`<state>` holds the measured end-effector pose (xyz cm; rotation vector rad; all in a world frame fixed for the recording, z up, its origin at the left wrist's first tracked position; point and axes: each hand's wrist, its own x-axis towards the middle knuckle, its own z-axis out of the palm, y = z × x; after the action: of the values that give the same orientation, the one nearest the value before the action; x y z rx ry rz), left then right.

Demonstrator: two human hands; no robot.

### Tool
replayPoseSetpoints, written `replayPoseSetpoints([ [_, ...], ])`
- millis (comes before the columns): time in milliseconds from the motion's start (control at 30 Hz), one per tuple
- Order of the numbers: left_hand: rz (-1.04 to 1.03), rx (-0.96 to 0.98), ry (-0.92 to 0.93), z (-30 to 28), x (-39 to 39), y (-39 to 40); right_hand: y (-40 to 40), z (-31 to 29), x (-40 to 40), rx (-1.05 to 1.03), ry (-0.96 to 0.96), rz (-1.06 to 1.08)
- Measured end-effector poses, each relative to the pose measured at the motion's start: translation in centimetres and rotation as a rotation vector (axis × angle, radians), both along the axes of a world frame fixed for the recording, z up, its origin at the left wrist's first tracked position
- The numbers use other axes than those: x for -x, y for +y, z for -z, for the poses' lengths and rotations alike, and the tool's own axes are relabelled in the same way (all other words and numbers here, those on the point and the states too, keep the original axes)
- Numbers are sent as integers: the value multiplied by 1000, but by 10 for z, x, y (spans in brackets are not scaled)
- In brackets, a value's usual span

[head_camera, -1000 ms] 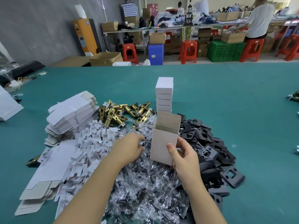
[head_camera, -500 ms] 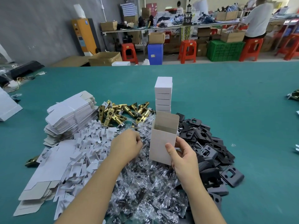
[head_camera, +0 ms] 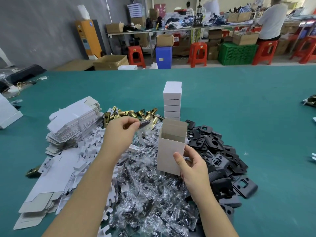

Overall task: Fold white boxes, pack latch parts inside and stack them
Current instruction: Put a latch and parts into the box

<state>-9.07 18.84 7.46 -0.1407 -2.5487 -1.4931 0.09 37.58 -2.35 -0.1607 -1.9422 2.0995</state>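
My right hand (head_camera: 193,166) holds an open white box (head_camera: 171,151) upright by its lower right corner, its top flap standing up. To the left and a little higher, my left hand (head_camera: 119,132) pinches a small clear packet with dark parts (head_camera: 144,124) above the heap of clear packets (head_camera: 150,194). Behind the open box rises a stack of closed white boxes (head_camera: 172,100). Brass latch bolts (head_camera: 135,114) lie just left of the stack. Black plates (head_camera: 218,154) are heaped at the right.
Flat white box blanks (head_camera: 73,124) are stacked at the left, with small white card inserts (head_camera: 89,149) and more flat blanks (head_camera: 39,199) in front. The green table (head_camera: 248,103) stretches far and right. Stools, crates and a person stand beyond it.
My left hand has risen out of the packet heap, lifting one small packet up and toward the open box. The box in my right hand has barely moved.
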Motion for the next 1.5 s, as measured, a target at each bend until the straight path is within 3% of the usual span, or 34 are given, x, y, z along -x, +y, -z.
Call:
replayPoseSetpoints([
  [200, 171, 29, 155, -21, -13, 21, 0, 4, 2, 7, 9, -26],
  [400, 217, 343, 261, -18, -23, 47, 1, 6, 2, 5, 28, -32],
  [767, 292, 721, 102, -15, -25, 56, 2, 11, 4, 16, 21, -42],
  [867, 327, 676, 96, -16, -24, 53, 2, 12, 4, 18, 12, -44],
  [1000, 334, 574, 251, -13, -27, 47, 2, 12, 5, 15, 19, -52],
  [1100, 415, 502, 267, -9, -30, 44, 3, 13, 5, 14, 15, -44],
  [1267, 432, 533, 240, -5, -30, 43, 2, 13, 6, -10, 13, -47],
  [1367, 452, 654, 246, -2, -29, 45, 2, 15, 6, -21, 15, -50],
  [1500, 365, 481, 523, 6, -31, 42, 3, 16, 6, -22, 14, -50],
])
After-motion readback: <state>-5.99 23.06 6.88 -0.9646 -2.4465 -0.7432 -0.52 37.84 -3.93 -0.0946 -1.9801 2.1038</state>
